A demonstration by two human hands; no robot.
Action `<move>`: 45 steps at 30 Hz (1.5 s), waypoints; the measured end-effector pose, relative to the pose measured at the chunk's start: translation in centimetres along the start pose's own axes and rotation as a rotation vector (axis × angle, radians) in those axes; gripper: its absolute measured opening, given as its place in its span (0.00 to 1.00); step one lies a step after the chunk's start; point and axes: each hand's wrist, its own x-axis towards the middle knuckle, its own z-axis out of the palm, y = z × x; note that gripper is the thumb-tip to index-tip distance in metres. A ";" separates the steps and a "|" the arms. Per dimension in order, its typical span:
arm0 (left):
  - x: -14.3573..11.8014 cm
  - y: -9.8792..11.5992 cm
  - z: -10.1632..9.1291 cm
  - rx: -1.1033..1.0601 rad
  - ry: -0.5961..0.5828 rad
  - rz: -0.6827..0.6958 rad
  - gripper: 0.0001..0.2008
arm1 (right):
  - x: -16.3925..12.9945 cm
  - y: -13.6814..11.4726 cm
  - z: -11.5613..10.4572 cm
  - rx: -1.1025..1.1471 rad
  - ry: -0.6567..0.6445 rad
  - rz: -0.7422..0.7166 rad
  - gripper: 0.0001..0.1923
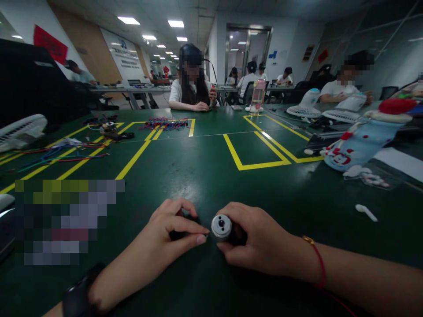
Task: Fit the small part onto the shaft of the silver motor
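A: Fingers of left hand curled together around a small dark part, thumb tip pressed toward the motor. Right hand clamped on the motor's dark body, metal end cap facing the camera.

B: Position of both pieces?

A: Low on the green tabletop, close to the near edge, just beside each other; whether they touch, cannot tell, the thumb covers the gap.

B: Progress?

A: Judgement only: the two pieces are brought up to one another but not visibly joined. Mating looks left to do. No wires seen on the motor.

B: Motor appearance?

A: Small cylinder, silver round face with a dark centre hole, black casing mostly hidden by the right hand. Dark part too covered to describe.

B: Surroundings, outward?

A: White earbud-like piece to the right. Yellow tape lines mid-table. Loose coloured wires at left, a wire bundle further off, white fan at the left edge. Bottle and a seated person at the far side.
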 end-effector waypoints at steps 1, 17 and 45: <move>0.0 -0.1 0.2 0.024 -0.010 0.022 0.07 | 0.0 0.0 0.0 0.003 0.004 -0.003 0.15; 0.1 1.4 -1.0 0.111 0.025 0.052 0.11 | 0.0 0.0 0.0 0.002 0.014 -0.013 0.14; 0.6 5.2 -1.1 0.393 0.261 0.394 0.08 | 0.2 -0.3 0.0 -0.060 -0.009 -0.024 0.08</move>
